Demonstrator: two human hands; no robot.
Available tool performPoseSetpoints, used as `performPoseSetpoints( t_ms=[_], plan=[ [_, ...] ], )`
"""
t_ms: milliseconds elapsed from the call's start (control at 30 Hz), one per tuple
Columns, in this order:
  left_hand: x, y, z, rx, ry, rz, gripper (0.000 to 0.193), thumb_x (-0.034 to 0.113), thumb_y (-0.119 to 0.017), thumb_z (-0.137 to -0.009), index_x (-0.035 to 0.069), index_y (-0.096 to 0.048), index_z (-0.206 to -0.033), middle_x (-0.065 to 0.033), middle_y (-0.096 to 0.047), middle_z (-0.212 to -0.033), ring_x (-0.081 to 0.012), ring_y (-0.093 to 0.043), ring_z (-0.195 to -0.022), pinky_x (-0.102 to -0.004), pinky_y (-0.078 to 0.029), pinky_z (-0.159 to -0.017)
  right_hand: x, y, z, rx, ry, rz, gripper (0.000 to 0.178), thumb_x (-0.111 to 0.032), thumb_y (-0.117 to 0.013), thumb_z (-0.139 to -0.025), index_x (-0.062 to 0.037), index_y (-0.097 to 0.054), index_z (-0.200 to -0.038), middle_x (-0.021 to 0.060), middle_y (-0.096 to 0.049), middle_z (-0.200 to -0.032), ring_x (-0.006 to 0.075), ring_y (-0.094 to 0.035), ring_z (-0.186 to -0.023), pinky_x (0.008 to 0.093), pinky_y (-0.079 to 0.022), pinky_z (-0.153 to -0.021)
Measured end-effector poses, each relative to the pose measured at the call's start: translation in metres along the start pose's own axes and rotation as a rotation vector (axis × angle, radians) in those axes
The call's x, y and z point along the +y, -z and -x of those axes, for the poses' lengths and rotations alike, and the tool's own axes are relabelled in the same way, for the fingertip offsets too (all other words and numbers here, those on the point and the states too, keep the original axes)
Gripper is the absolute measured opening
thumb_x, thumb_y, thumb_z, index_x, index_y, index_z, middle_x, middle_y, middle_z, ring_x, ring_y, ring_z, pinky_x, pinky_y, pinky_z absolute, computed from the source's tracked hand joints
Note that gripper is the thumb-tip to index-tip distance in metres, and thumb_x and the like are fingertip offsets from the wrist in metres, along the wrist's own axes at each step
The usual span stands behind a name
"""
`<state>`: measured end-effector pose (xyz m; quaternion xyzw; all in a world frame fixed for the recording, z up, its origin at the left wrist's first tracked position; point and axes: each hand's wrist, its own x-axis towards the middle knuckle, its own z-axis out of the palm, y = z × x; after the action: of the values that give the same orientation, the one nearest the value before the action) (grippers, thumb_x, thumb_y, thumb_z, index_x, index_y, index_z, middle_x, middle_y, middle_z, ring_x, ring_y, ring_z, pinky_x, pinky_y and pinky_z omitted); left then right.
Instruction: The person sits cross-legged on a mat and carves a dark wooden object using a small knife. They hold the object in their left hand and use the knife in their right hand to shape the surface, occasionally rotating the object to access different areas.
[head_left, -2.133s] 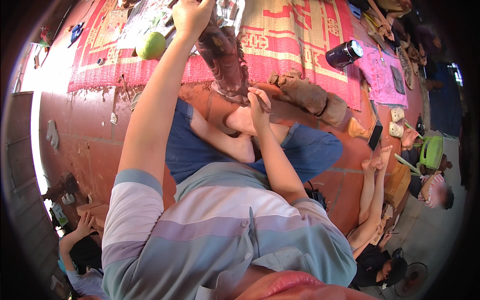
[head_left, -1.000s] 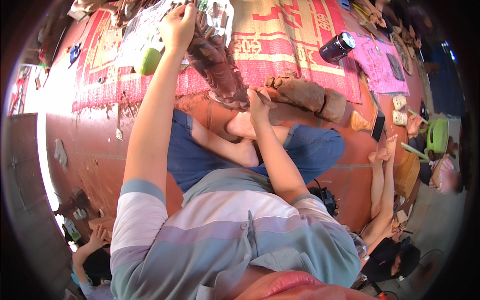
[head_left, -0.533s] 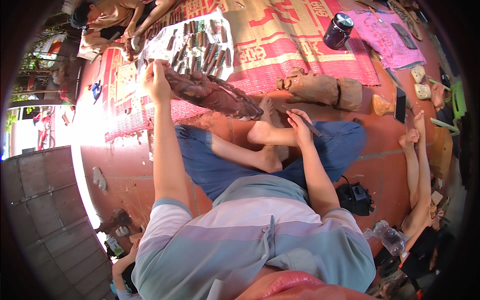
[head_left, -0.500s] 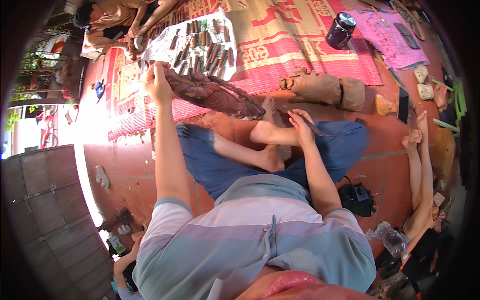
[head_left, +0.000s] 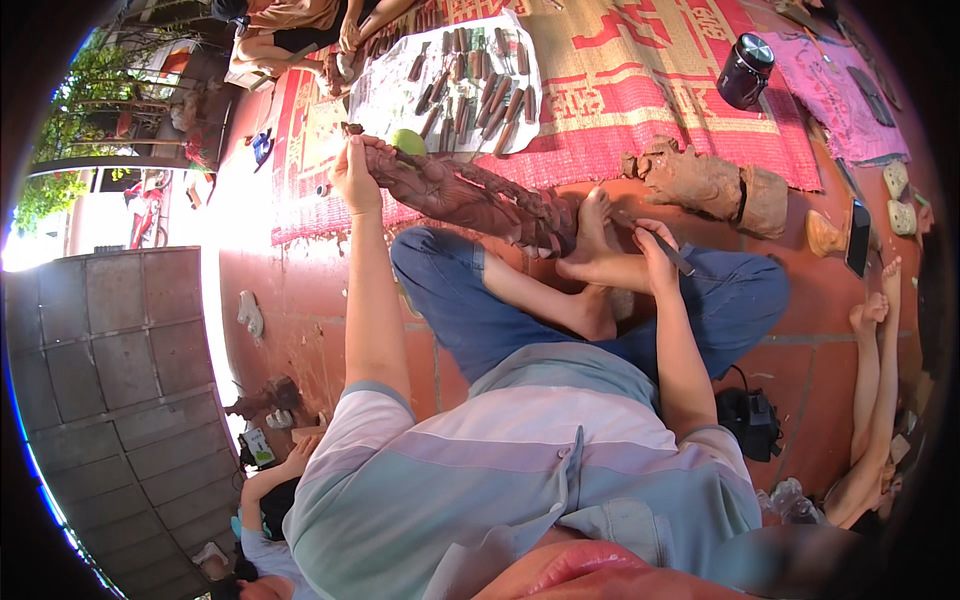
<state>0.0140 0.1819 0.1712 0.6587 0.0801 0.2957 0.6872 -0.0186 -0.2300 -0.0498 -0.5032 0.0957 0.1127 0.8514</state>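
Patterned mat [head_left: 690, 125] bears a lidded flask [head_left: 745, 75]; left fingers [head_left: 355, 158] hold carving [head_left: 450, 195].

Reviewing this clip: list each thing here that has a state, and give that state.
Left hand: closed around the carving's end
Dark carved figure: slanted
Right hand: closed on the slim tool
Slim tool: held, partly covered by fingers
Flask: standing, lid on
Green fruit: partly hidden
Brown wood block: lying down, deeply grooved
White sheet: spread, tools on it
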Motion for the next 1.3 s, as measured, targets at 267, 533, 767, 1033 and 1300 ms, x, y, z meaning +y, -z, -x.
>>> performPoseSetpoints(
  t_ms=[267,533,767,1033,1300],
  plan=[
    [0.014,-0.028,-0.003,-0.014,0.01,0.157,0.034,0.024,-0.048,-0.093,-0.003,-0.058,-0.074,-0.0135,-0.06,-0.068,-0.0202,-0.059,-0.059,-0.0319,-0.051,-0.059,-0.005,-0.003,0.003,0.012,0.004,0.065,0.015,-0.005,-0.06,-0.084,-0.0037,-0.061,-0.099,-0.0007,-0.06,-0.09,0.0044,-0.052,-0.08,0.0189,-0.043,-0.074],
    [0.006,-0.094,0.032,-0.236,-0.182,-0.051,0.035,0.017,-0.05,-0.094,-0.003,-0.063,-0.068,-0.0069,-0.064,-0.067,-0.0101,-0.056,-0.06,-0.0226,-0.045,-0.061,-0.012,-0.001,0.007,0.034,-0.033,-0.019,0.014,-0.005,-0.06,-0.083,-0.0022,-0.061,-0.097,0.0013,-0.06,-0.091,0.0052,-0.053,-0.082,0.018,-0.043,-0.074],
    [0.021,-0.128,0.073,-0.386,-0.407,-0.417,0.021,0.008,-0.051,-0.089,-0.002,-0.064,-0.075,-0.0024,-0.059,-0.065,-0.0069,-0.051,-0.054,-0.0215,-0.042,-0.056,-0.006,0.002,0.002,0.011,-0.015,0.058,0.015,-0.002,-0.06,-0.083,-0.0019,-0.061,-0.097,0.0007,-0.061,-0.091,0.0071,-0.054,-0.084,0.0197,-0.044,-0.075],
    [0.019,-0.114,0.082,-0.293,-0.846,-0.779,0.016,0.004,-0.055,-0.083,0.005,-0.065,-0.095,-0.0096,-0.06,-0.103,-0.0259,-0.053,-0.102,-0.039,-0.038,-0.093,-0.015,-0.014,0.012,-0.045,0.101,0.215,0.02,-0.006,-0.061,-0.085,-0.0011,-0.063,-0.104,0.0056,-0.065,-0.098,0.0091,-0.058,-0.091,0.0211,-0.045,-0.079],
    [-0.041,-0.043,0.196,-0.489,-0.418,-1.284,0.065,0.016,-0.065,-0.075,-0.003,-0.038,-0.131,-0.0254,-0.035,-0.135,-0.0422,-0.031,-0.126,-0.0517,-0.024,-0.105,-0.027,-0.034,0.029,0.047,0.186,0.044,0.03,-0.018,-0.056,-0.091,0.0026,-0.057,-0.113,0.0104,-0.058,-0.104,0.017,-0.061,-0.087,0.0287,-0.055,-0.077]
  ],
)
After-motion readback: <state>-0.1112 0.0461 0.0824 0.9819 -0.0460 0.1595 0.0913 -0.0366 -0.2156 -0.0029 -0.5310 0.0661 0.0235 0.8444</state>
